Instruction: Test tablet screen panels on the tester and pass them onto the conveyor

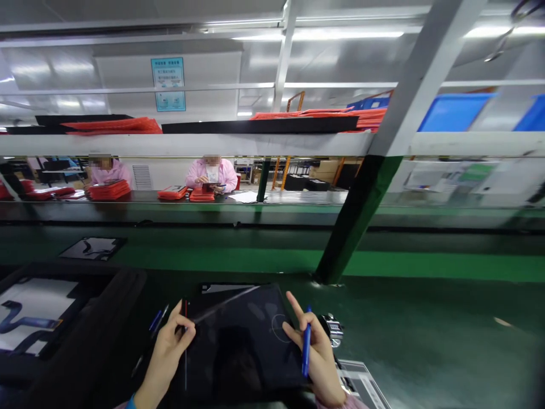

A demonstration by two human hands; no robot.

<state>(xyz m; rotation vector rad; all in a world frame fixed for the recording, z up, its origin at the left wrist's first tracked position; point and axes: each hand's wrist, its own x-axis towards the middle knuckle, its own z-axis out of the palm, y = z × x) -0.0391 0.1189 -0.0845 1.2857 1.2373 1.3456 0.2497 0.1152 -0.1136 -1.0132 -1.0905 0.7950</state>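
Note:
A glossy black screen panel [238, 346], rectangular and marked with a thin circle near its right side, lies low in the middle of the head view. My left hand [168, 343] pinches the panel's left edge between thumb and fingers. At the right edge, my right hand [317, 349] has a blue pen [306, 341] tucked in its fingers. Its index finger points up and its thumb lies against the panel's face. Part of another panel [225, 288] shows behind the far edge. Pens [158, 319] lie beside my left hand.
Left, a dark tray [131, 284] holds a panel with ribbon cables [34, 324]; another panel [93, 248] lies behind it. A metal object [334, 329] sits by my right hand. A slanting post [357, 216] rises from the green bench [426, 329]. Two people work opposite beside red stacks [109, 190].

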